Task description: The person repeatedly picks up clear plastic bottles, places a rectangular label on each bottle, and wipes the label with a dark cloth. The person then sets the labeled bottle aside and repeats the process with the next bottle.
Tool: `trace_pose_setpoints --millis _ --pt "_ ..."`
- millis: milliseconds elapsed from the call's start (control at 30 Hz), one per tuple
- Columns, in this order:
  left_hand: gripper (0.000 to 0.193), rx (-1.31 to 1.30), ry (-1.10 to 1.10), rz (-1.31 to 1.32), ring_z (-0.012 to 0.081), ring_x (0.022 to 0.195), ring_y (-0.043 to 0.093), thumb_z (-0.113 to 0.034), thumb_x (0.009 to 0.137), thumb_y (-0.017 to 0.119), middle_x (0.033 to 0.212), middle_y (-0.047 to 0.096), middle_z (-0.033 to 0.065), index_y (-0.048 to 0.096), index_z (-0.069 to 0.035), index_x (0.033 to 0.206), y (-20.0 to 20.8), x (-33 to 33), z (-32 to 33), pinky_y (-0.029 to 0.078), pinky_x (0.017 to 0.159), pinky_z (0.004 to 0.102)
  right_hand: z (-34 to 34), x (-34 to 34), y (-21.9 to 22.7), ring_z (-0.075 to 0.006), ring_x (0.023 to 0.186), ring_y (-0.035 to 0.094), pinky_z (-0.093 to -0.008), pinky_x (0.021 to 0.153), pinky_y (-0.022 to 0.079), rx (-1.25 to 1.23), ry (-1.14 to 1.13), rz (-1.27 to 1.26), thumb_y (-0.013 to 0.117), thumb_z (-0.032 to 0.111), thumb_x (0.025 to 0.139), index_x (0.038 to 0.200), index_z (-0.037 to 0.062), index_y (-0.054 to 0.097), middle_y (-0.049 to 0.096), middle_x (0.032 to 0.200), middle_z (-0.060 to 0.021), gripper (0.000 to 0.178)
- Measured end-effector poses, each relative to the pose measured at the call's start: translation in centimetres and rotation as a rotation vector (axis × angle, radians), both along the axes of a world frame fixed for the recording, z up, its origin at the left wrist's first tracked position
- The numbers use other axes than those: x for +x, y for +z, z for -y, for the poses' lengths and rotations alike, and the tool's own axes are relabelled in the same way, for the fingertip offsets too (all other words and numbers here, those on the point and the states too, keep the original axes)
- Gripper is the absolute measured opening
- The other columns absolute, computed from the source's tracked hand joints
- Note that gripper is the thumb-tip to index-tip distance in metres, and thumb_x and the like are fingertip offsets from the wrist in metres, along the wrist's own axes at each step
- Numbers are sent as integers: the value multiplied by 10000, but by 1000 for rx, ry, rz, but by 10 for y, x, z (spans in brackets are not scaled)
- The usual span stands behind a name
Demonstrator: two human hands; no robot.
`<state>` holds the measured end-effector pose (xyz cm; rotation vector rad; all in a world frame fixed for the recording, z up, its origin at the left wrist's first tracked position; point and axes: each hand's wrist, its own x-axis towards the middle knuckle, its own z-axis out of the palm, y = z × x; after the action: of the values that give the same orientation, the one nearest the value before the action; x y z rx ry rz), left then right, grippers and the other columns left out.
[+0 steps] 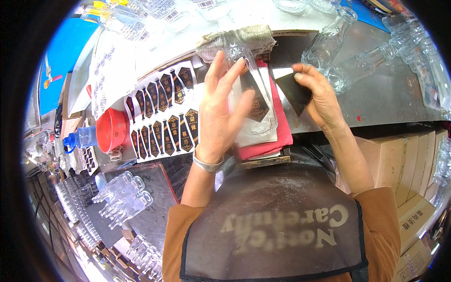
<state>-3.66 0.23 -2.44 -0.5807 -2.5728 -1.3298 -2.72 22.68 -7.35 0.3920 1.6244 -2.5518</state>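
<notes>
The person's left hand (pixel 221 110), fingers spread, is over the left edge of a clear bottle (pixel 267 94) with a dark label (whether it touches is unclear). The bottle lies on a pink cloth (pixel 282 127), its far end on a rolled cloth (pixel 258 39). The right hand (pixel 322 98), to the right, pinches a dark flat piece (pixel 293 93).

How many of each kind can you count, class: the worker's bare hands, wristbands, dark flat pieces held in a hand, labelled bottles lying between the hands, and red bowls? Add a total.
Bare hands: 2 (left hand, right hand)
Wristband: 1
Dark flat piece: 1
Labelled bottle: 1
Red bowl: 1
Total: 6
</notes>
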Motion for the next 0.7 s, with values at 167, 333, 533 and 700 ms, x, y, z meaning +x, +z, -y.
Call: trace_pose_setpoints --millis 167,333,533,700 --pt "678 68 -4 36 372 1371 471 -109 863 718 1531 401 244 451 -22 1479 -4 -3 1 404 1114 422 11 -39 58 -105 1012 625 -268 912 509 419 253 -439 662 69 906 1222 6 607 668 1083 -50 327" --pt "801 159 -5 76 332 1376 468 -70 841 731 1514 419 249 325 48 1522 -8 -4 -1 400 1117 409 29 -80 77 -101 884 672 -251 821 546 745 215 -707 638 58 901 1169 17 669 716 1001 -40 273" --pt "857 191 0 117 313 1381 457 -88 855 742 1534 407 218 259 19 1555 -7 -2 -2 433 1102 427 32 -88 92 -120 853 635 -268 780 519 551 303 -544 634 75 877 1130 -31 655 693 933 -101 275" --pt "877 161 0 104 316 1386 449 -90 856 740 1538 404 210 234 2 1567 -7 -2 -3 429 1111 438 34 -101 82 -164 877 650 -295 797 522 802 157 -788 618 51 882 1143 -24 657 697 977 -114 274"
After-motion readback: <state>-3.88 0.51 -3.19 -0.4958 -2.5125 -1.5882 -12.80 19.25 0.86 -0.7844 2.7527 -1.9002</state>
